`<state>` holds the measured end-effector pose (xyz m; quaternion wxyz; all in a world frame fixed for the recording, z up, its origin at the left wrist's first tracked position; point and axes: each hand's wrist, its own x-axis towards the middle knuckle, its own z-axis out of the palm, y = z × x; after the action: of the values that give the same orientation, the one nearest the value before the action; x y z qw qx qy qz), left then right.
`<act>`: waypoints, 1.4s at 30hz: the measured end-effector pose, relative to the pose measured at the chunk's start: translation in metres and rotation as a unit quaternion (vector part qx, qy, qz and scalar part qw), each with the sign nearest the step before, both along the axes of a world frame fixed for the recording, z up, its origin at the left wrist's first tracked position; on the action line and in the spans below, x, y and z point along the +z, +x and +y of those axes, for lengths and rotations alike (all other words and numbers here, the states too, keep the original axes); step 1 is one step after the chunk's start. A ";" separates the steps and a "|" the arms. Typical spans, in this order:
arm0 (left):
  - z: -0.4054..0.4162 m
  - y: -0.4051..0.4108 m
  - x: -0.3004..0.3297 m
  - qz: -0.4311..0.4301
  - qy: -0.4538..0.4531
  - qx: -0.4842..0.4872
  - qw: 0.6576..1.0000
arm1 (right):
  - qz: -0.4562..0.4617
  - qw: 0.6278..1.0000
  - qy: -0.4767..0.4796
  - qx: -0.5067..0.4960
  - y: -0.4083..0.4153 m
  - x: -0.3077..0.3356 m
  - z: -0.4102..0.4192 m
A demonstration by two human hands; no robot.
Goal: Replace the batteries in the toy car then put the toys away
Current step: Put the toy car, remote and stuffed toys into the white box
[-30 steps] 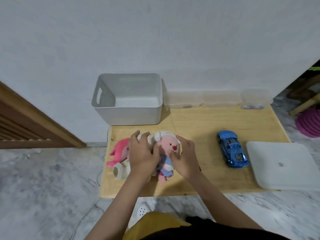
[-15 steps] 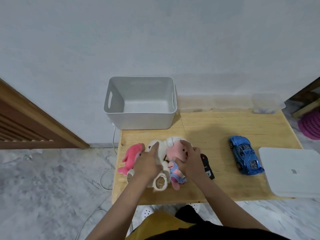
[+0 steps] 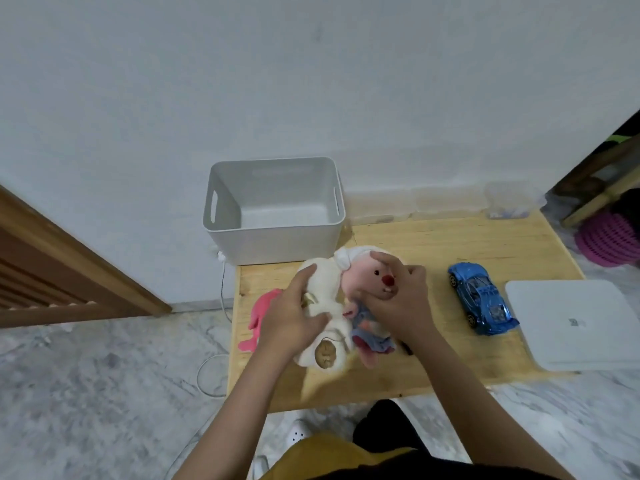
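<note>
My left hand (image 3: 294,318) grips a cream plush toy (image 3: 327,296), lifted a little over the wooden table (image 3: 433,258). My right hand (image 3: 401,299) grips a pink-faced plush doll (image 3: 369,277) in blue clothes beside it. A pink plush (image 3: 258,317) lies at the table's left edge, partly behind my left hand. The blue toy car (image 3: 481,297) stands on the table to the right, untouched. An empty grey bin (image 3: 275,233) sits at the back left corner against the wall.
A white flat lid (image 3: 571,327) lies at the table's right end. Clear small boxes (image 3: 509,199) line the back edge. A dark object (image 3: 407,348) peeks out under my right wrist. A white cable (image 3: 221,296) hangs off the left side.
Both hands have lifted the two plush toys off the table and carried them a little toward the bin. The black remote is now mostly hidden under my right wrist.
</note>
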<state>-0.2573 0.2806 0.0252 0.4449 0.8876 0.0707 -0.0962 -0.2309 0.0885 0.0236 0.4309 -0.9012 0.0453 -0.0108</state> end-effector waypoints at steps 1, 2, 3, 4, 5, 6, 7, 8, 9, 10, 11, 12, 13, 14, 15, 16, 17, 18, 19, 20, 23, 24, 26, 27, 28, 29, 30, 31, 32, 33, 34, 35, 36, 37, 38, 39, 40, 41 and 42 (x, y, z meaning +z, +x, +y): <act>0.002 0.003 0.011 -0.024 -0.004 0.003 1.000 | -0.018 1.000 -0.002 0.002 0.004 0.012 0.002; 0.005 0.006 0.023 -0.052 -0.009 0.004 0.999 | -0.039 0.999 -0.005 0.004 0.009 0.024 0.005; 0.009 0.009 0.035 -0.077 -0.014 0.006 0.997 | -0.060 0.998 -0.001 0.003 0.014 0.035 0.009; 0.013 0.014 0.046 -0.096 -0.019 0.011 0.995 | -0.076 0.997 0.013 0.002 0.019 0.047 0.012; 0.018 0.020 0.057 -0.113 -0.020 0.018 0.993 | -0.086 0.996 0.033 0.005 0.026 0.059 0.017; 0.022 0.026 0.065 -0.122 -0.019 0.021 0.992 | -0.086 0.995 0.048 0.012 0.033 0.068 0.020; 0.026 0.032 0.073 -0.129 -0.017 0.024 0.991 | -0.085 0.995 0.058 0.021 0.040 0.076 0.024; 0.031 0.040 0.082 -0.139 -0.017 0.028 0.990 | -0.087 0.994 0.066 0.033 0.048 0.084 0.029; 0.037 0.047 0.090 -0.148 -0.018 0.032 0.988 | -0.090 0.992 0.076 0.043 0.057 0.092 0.034; 0.042 0.056 0.097 -0.156 -0.017 0.037 0.987 | -0.095 0.990 0.087 0.051 0.067 0.099 0.039; 0.047 0.066 0.104 -0.164 -0.016 0.043 0.985 | -0.101 0.989 0.095 0.057 0.078 0.105 0.044; 0.052 0.075 0.109 -0.171 -0.011 0.049 0.984 | -0.107 0.987 0.098 0.062 0.089 0.111 0.050; 0.058 0.085 0.113 -0.179 -0.003 0.055 0.982 | -0.112 0.987 0.098 0.065 0.101 0.115 0.056; 0.063 0.096 0.116 -0.189 0.010 0.060 0.980 | -0.114 0.986 0.100 0.065 0.113 0.117 0.062; 0.068 0.107 0.118 -0.197 0.024 0.063 0.978 | -0.111 0.986 0.102 0.064 0.125 0.118 0.068; 0.072 0.117 0.118 -0.199 0.034 0.067 0.977 | -0.106 0.987 0.103 0.064 0.136 0.117 0.073; 0.075 0.128 0.116 -0.198 0.041 0.069 0.977 | -0.102 0.988 0.101 0.064 0.147 0.114 0.077; 0.078 0.139 0.113 -0.192 0.045 0.070 0.978 | -0.096 0.989 0.097 0.064 0.157 0.110 0.081; 0.080 0.148 0.108 -0.187 0.050 0.069 0.979 | -0.089 0.990 0.091 0.064 0.166 0.105 0.084; 0.082 0.157 0.102 -0.182 0.054 0.066 0.980 | -0.079 0.991 0.082 0.065 0.174 0.100 0.087; 0.087 0.179 0.077 -0.153 0.059 0.053 0.985 | -0.048 0.995 0.058 0.070 0.190 0.080 0.094; 0.089 0.184 0.069 -0.136 0.055 0.051 0.988 | -0.037 0.995 0.050 0.073 0.193 0.072 0.096; 0.091 0.192 0.053 -0.103 0.046 0.045 0.993 | -0.016 0.996 0.025 0.080 0.199 0.059 0.099; 0.091 0.195 0.047 -0.091 0.042 0.042 0.994 | -0.008 0.997 0.002 0.083 0.202 0.054 0.100; 0.091 0.197 0.042 -0.082 0.041 0.039 0.995 | -0.002 0.996 -0.024 0.086 0.205 0.050 0.101; 0.091 0.200 0.038 -0.076 0.042 0.037 0.996 | 0.002 0.995 -0.049 0.091 0.208 0.046 0.102; 0.090 0.203 0.034 -0.070 0.044 0.036 0.996 | 0.005 0.993 -0.071 0.096 0.210 0.044 0.103; 0.090 0.206 0.031 -0.067 0.044 0.033 0.996 | 0.006 0.991 -0.089 0.102 0.213 0.042 0.104; 0.090 0.209 0.027 -0.064 0.039 0.030 0.997 | 0.005 0.988 -0.106 0.109 0.215 0.040 0.104; 0.090 0.211 0.024 -0.058 0.031 0.026 0.997 | 0.004 0.986 -0.122 0.117 0.217 0.038 0.105; 0.092 0.213 0.020 -0.048 0.018 0.024 0.998 | 0.004 0.983 -0.138 0.125 0.218 0.036 0.104; 0.093 0.213 0.017 -0.035 0.003 0.019 0.999 | 0.004 0.979 -0.157 0.133 0.219 0.035 0.104; 0.096 0.214 0.012 -0.020 -0.009 0.012 1.000 | 0.006 0.974 -0.179 0.141 0.220 0.034 0.104; 0.098 0.213 0.009 -0.003 -0.014 0.001 1.000 | 0.008 0.968 -0.200 0.151 0.220 0.032 0.105; 0.100 0.213 0.004 0.016 -0.014 -0.013 1.000 | 0.014 0.963 -0.216 0.162 0.221 0.030 0.106; 0.102 0.213 0.000 0.037 -0.010 -0.028 0.999 | 0.022 0.959 -0.224 0.174 0.221 0.027 0.107; 0.104 0.213 -0.004 0.062 -0.005 -0.041 0.997 | 0.030 0.956 -0.227 0.186 0.222 0.022 0.109; 0.106 0.214 -0.007 0.088 0.001 -0.055 0.995 | 0.038 0.953 -0.229 0.194 0.223 0.016 0.112; 0.106 0.215 -0.010 0.111 0.011 -0.071 0.991 | 0.050 0.950 -0.235 0.199 0.223 0.010 0.114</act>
<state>-0.0424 0.3865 0.0151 0.4168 0.8789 0.0576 -0.2247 -0.0078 0.2023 0.0334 0.1978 -0.9670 -0.1169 0.1098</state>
